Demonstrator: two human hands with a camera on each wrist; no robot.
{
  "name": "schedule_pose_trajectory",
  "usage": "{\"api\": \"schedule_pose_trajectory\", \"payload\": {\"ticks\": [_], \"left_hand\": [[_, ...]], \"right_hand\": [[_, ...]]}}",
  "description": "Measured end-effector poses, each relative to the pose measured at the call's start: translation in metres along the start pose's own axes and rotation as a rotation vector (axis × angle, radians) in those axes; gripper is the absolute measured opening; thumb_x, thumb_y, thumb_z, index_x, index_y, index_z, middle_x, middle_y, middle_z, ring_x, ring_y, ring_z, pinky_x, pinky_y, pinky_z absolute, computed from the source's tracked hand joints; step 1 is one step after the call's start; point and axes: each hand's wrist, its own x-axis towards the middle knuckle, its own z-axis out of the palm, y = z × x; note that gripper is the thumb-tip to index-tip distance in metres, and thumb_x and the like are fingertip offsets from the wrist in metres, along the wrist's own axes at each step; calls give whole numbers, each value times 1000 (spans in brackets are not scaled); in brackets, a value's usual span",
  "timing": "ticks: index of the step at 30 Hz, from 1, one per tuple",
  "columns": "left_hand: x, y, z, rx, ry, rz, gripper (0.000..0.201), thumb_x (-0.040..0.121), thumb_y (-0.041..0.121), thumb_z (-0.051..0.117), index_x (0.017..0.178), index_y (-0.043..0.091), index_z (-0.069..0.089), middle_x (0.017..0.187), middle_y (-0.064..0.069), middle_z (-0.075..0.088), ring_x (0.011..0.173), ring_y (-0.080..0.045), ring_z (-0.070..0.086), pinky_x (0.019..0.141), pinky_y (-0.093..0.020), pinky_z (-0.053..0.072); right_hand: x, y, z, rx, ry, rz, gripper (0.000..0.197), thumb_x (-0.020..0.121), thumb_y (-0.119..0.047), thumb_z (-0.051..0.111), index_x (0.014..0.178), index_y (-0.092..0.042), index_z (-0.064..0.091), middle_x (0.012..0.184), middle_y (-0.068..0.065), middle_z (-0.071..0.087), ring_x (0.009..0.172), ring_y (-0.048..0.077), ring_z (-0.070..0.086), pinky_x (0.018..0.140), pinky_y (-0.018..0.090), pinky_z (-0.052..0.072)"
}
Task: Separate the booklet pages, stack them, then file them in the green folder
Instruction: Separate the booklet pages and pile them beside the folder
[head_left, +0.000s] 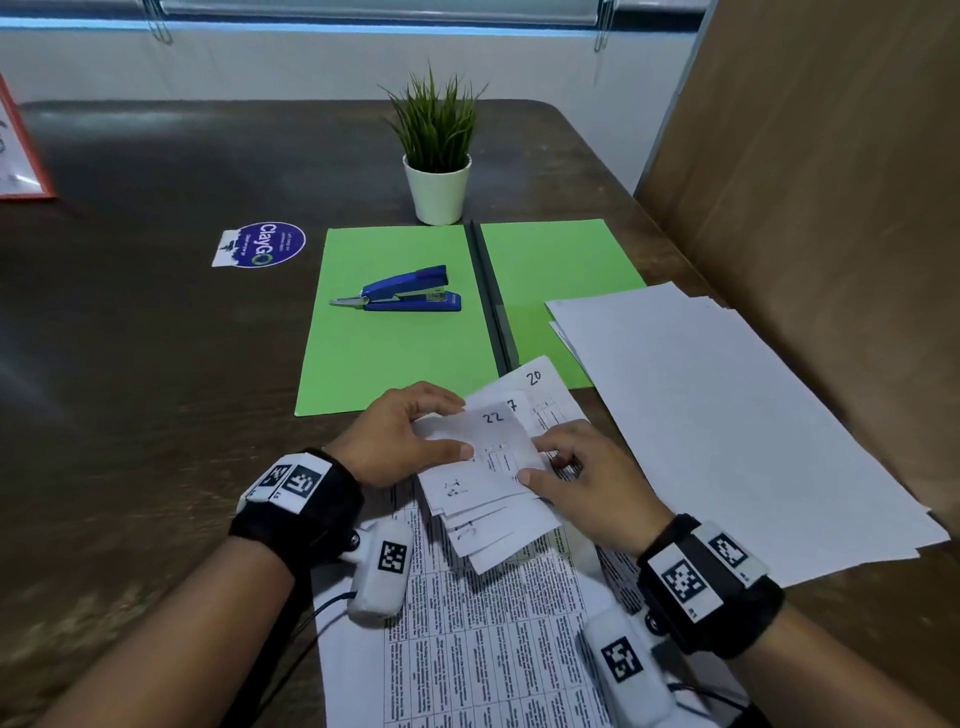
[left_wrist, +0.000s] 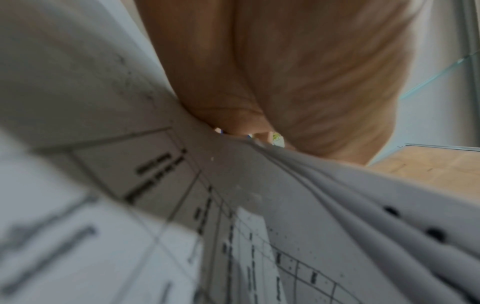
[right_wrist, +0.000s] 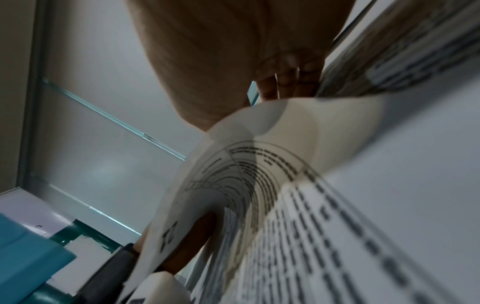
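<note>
Two hands, left (head_left: 400, 431) and right (head_left: 587, 483), grip fanned booklet pages (head_left: 493, 483) over a dark table (head_left: 156, 364) near a pale wall (head_left: 285, 67)

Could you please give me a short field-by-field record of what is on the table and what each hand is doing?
left hand: holds the small pages
right hand: holds the same pages
green folder: open, flat
stapler: on the folder's left half
blank sheets: right of the folder, overlapping it
printed sheet: under the hands
potted plant: behind the folder
</note>
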Motion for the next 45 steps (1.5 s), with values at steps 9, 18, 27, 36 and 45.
{"api": "schedule_pose_trajectory", "payload": {"ticks": [9, 18, 27, 36, 45], "left_hand": [[-3, 0, 3, -185, -16, -12, 34, 72, 44, 80, 81, 12, 83, 112, 9, 72, 101, -7, 70, 88, -26, 53], [1, -7, 3, -151, -23, -44, 34, 79, 54, 76, 73, 21, 82, 118, 9, 72, 111, -12, 67, 109, -46, 47], [-1, -4, 1, -145, 8, 0, 44, 77, 13, 87, 114, 24, 66, 113, 7, 72, 105, -5, 67, 84, -7, 48], [-2, -2, 2, -159, -14, 16, 11, 79, 11, 84, 90, 10, 81, 109, 2, 76, 100, -23, 72, 91, -39, 59], [-3, -5, 3, -210, -34, 17, 17, 78, 31, 80, 76, 14, 83, 111, 10, 75, 104, -14, 71, 102, -41, 53]], "right_hand": [[3, 9, 4, 109, 17, 4, 29, 71, -57, 77, 87, -34, 79, 114, -17, 58, 112, -3, 56, 95, 31, 49], [-1, 0, 0, 280, 42, -23, 33, 83, -60, 62, 84, -32, 79, 110, -11, 67, 108, 4, 60, 91, 31, 48], [4, 9, 0, 379, 119, 7, 17, 83, -14, 79, 89, -29, 74, 88, -6, 72, 78, 3, 65, 78, 19, 51], [4, 15, 3, 259, 44, -52, 6, 77, -35, 82, 75, -40, 79, 109, -15, 67, 106, 1, 63, 86, 32, 51], [-1, 2, -1, 329, 79, -77, 15, 83, -48, 70, 96, -43, 75, 111, -13, 67, 103, 2, 63, 87, 25, 50]]}}
